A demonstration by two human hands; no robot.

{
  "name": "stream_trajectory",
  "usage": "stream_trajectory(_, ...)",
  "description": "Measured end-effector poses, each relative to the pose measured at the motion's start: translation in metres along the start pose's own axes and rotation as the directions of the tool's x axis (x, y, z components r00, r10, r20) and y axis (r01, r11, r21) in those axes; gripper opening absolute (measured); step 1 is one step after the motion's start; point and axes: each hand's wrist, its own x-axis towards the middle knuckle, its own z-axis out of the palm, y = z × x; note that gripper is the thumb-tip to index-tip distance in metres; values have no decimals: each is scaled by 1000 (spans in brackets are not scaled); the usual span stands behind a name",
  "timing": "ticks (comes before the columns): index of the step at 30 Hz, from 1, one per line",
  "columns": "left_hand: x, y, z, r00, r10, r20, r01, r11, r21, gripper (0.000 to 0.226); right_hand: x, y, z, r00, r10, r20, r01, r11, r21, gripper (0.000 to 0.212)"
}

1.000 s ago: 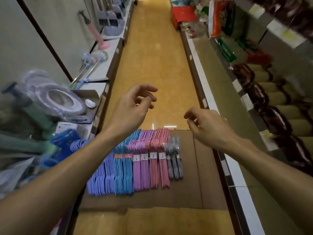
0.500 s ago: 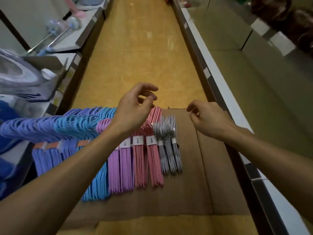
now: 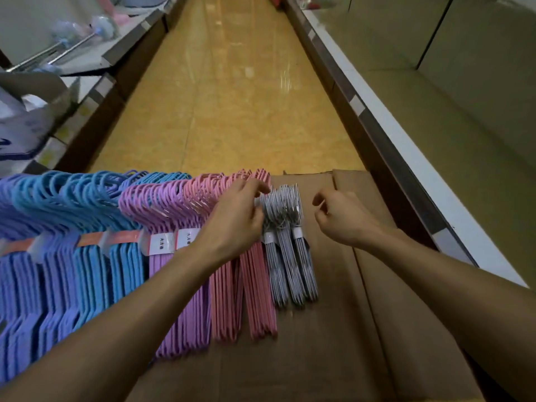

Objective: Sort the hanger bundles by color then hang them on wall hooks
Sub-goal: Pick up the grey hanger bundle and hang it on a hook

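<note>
Floor [image 3: 232,91]: glossy yellow aisle, running away between low shelving on both sides.

Cardboard [image 3: 333,329]: flat brown sheet on the floor, carrying all hanger bundles.

Bundles: lay side by side in one row across the cardboard's left half, long axes running near edge to far edge, hook ends toward the far edge. Order from the left edge: violet bundles [image 3: 17,285], blue bundles [image 3: 95,274], purple bundles [image 3: 185,323], pink bundles [image 3: 255,291], grey bundles [image 3: 290,274]. The grey ones were shorter and thinner, nearest the cardboard's middle. Each was banded below the hooks with a label, orange on violet and blue, white elsewhere.

Left hand [image 3: 235,219]: over the hook ends of the pink bundles, fingers bent down onto them beside the grey hooks; a firm hold could not be told.

Right hand [image 3: 342,216]: above bare cardboard just right of the grey bundles, fingers loosely curled, holding nothing.
</note>
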Motion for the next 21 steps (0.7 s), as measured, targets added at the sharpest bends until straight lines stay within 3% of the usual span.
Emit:
stream_trajectory(4, -2, -1, 10, 994, -70, 80, 66, 997, 47, 44, -6, 4, 17, 989, 82, 120, -88, 995, 43, 21)
stream_trajectory(11, 1, 9, 13, 985, -154, 79, 157, 987, -30, 53, -11, 14, 49, 921, 221, 322, -307, 920, 245, 48)
stream_trajectory(15, 4, 15, 13, 969, -242, 47, 246, 958, -145, 48, -10, 16, 69, 898, 242, 369, -400, 797, 452, 73)
stream_trajectory(21, 6, 24, 11, 963, -254, 87, 269, 917, -295, 45, -13, 15, 91, 890, 258, 375, -437, 714, 547, 92)
